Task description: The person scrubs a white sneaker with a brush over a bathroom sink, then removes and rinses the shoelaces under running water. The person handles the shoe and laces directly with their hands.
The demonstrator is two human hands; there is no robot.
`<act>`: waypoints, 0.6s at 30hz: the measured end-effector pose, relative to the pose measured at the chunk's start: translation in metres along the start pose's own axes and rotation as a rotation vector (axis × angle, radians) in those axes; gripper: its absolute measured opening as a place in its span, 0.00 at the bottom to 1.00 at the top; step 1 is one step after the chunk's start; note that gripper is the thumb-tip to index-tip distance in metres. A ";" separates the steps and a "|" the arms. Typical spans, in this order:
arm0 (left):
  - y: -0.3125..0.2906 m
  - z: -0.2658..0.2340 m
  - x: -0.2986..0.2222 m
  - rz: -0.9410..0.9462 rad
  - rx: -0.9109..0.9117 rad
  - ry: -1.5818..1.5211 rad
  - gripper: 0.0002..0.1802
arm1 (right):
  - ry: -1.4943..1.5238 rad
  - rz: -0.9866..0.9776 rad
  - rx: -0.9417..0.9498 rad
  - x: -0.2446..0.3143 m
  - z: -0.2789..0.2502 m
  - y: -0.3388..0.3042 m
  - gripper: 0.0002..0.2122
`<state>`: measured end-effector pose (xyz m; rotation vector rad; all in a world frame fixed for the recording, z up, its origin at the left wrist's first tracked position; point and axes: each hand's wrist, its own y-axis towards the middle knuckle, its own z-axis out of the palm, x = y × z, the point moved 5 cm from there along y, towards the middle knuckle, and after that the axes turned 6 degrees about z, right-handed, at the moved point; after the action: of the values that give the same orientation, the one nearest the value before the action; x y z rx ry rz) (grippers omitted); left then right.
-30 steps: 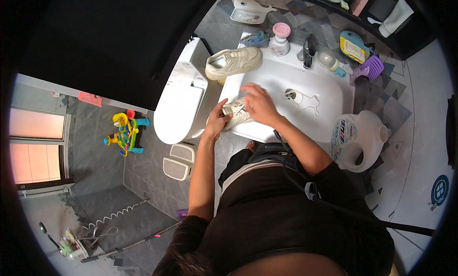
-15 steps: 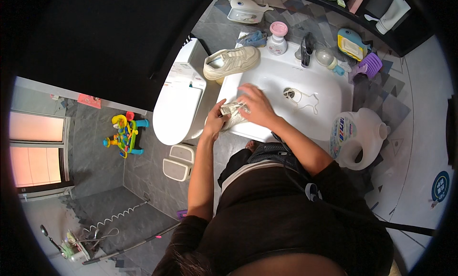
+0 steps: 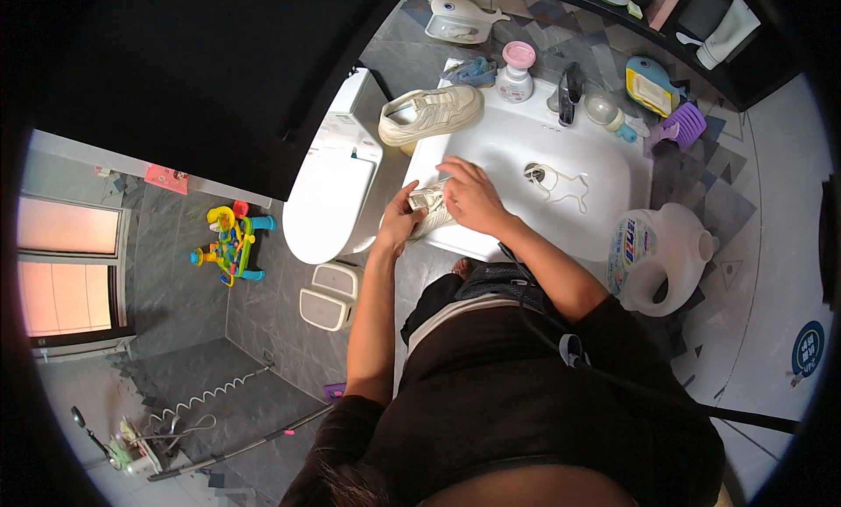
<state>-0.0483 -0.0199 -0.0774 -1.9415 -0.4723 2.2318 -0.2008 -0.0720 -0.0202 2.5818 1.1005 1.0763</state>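
A cream sneaker (image 3: 431,211) rests at the sink's near left edge, partly covered by my hands. My left hand (image 3: 399,219) grips its side, thumb near the lacing. Over the shoe's top, my right hand (image 3: 474,200) has its fingers bent against the lacing area; what they pinch is too small to make out. The matching cream sneaker (image 3: 438,111) lies on its sole across the sink's far left corner. Inside the white sink (image 3: 604,161), a loose pale shoelace (image 3: 571,191) trails from the drain.
Behind the basin stand a pink-topped pump bottle (image 3: 515,78), a blue cloth (image 3: 471,71), a black faucet (image 3: 569,95) and a purple brush (image 3: 683,126). A large translucent jug (image 3: 674,262) is at the right. The toilet (image 3: 328,200) and a step stool (image 3: 329,297) are left.
My right hand has shifted slightly, its fingers drawn closer together over the lacing. My left hand keeps its hold on the sneaker. The view has tilted a little.
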 end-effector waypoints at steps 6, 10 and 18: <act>0.004 0.002 0.002 0.008 -0.007 0.013 0.34 | 0.028 0.064 -0.129 -0.014 -0.014 -0.002 0.06; 0.005 0.005 0.001 0.034 -0.052 0.042 0.32 | 0.056 0.054 -0.166 -0.010 -0.014 -0.003 0.07; 0.015 -0.004 0.013 0.200 -0.155 0.253 0.24 | 0.274 0.005 -0.251 -0.001 -0.032 0.003 0.07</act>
<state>-0.0445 -0.0295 -0.0949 -2.4083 -0.4449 2.0694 -0.2206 -0.0793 0.0044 2.2924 0.9379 1.4985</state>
